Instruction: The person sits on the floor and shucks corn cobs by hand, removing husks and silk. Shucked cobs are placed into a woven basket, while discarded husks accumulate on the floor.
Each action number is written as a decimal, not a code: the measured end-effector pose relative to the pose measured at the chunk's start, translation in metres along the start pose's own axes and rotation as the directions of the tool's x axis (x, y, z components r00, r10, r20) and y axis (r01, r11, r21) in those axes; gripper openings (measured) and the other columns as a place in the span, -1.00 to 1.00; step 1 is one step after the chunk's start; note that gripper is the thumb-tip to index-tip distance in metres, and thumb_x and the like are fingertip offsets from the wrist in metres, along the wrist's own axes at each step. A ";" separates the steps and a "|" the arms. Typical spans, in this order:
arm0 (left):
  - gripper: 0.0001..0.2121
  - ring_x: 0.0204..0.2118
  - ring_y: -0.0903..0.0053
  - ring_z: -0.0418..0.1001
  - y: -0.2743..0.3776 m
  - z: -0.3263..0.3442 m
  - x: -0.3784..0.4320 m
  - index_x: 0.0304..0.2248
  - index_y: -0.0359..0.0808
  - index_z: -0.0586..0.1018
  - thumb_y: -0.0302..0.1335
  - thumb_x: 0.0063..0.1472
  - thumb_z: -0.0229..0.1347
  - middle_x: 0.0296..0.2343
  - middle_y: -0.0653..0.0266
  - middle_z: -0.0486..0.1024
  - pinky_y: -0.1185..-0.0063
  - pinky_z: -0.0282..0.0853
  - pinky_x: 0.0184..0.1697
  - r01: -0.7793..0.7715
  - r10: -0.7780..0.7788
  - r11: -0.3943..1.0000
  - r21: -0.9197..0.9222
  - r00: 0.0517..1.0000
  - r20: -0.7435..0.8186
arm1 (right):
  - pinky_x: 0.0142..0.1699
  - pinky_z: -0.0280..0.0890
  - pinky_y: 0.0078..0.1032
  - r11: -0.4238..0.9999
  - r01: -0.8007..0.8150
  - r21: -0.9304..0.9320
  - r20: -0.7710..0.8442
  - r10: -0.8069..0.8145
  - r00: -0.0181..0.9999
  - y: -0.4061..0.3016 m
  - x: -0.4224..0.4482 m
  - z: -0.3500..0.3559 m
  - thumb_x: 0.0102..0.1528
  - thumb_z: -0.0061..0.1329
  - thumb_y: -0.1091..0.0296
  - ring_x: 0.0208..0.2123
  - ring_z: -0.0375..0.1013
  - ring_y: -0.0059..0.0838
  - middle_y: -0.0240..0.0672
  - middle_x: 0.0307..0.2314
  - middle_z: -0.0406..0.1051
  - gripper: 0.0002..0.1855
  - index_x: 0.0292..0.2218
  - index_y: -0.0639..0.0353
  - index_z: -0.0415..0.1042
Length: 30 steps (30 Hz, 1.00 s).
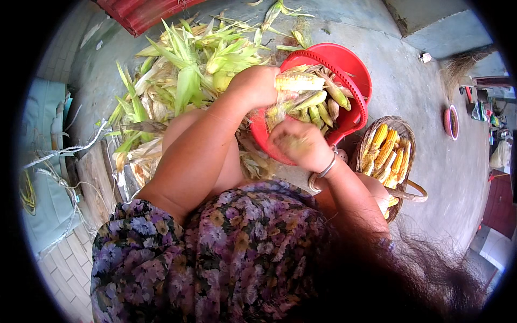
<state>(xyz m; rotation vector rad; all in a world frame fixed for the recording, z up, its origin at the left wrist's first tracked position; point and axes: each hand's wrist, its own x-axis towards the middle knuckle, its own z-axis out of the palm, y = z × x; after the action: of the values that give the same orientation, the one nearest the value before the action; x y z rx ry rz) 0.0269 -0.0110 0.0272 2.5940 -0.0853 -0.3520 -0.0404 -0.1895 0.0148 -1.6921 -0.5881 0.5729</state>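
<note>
My left hand (258, 85) grips a partly husked ear of corn (301, 83), its pale kernels bare, over a red plastic basket (365, 80). Just below it is my right hand (301, 145), blurred and curled, with a bracelet on the wrist. Loose silk strands (278, 112) hang between the two hands; whether the right fingers hold any is not clear. Unhusked green ears (317, 115) lie inside the red basket under the hands. To the right, a wicker basket (407, 129) with a curved handle holds several husked yellow ears (387, 145).
A heap of green and dry husks (190, 76) spreads over the concrete floor (436, 173) at the left. Wooden boards (97, 169) and white rope (87, 145) lie nearer on that side. A twig broom (456, 72) and a pink basin (451, 123) are at far right.
</note>
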 end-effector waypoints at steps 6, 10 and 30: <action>-0.55 -0.32 0.28 0.50 -0.005 -0.001 0.003 -0.19 -0.31 0.48 -0.32 -0.12 0.23 -0.39 0.03 0.52 0.48 0.38 -0.22 -0.129 0.129 0.981 -0.146 0.992 -0.008 | -0.12 0.26 -0.57 0.850 -0.048 0.525 -0.396 0.294 0.870 0.016 0.015 -0.026 0.04 0.04 0.42 -0.23 0.32 -0.58 -0.42 -0.26 0.36 -0.60 -0.09 0.23 0.26; -0.54 -0.27 0.26 0.49 0.002 0.013 0.004 -0.15 -0.32 0.45 -0.42 -0.12 0.19 -0.33 -0.01 0.51 0.49 0.37 -0.18 -0.222 0.238 0.949 -0.223 0.970 0.049 | -0.01 0.19 -0.55 0.831 -0.036 0.556 -0.196 0.173 0.965 0.029 0.020 -0.027 -0.02 0.13 0.39 -0.14 0.29 -0.53 -0.39 -0.17 0.32 -0.39 0.02 0.22 0.17; -0.54 -0.33 0.20 0.48 0.013 -0.008 0.008 -0.30 -0.32 0.51 -0.05 -0.01 0.09 -0.40 0.04 0.52 0.38 0.36 -0.23 -0.035 0.035 0.999 0.005 0.998 -0.043 | -0.27 0.32 -0.49 0.993 -0.019 0.118 0.211 -0.007 0.977 -0.027 0.002 0.002 0.02 0.01 0.41 -0.45 0.35 -0.53 -0.38 -0.49 0.41 -0.89 -0.34 0.17 0.43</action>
<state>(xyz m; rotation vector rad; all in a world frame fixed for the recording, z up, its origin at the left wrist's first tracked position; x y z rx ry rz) 0.0371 -0.0196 0.0385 2.5990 -0.1160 -0.2834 -0.0418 -0.1818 0.0408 -1.5308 -0.6866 0.7841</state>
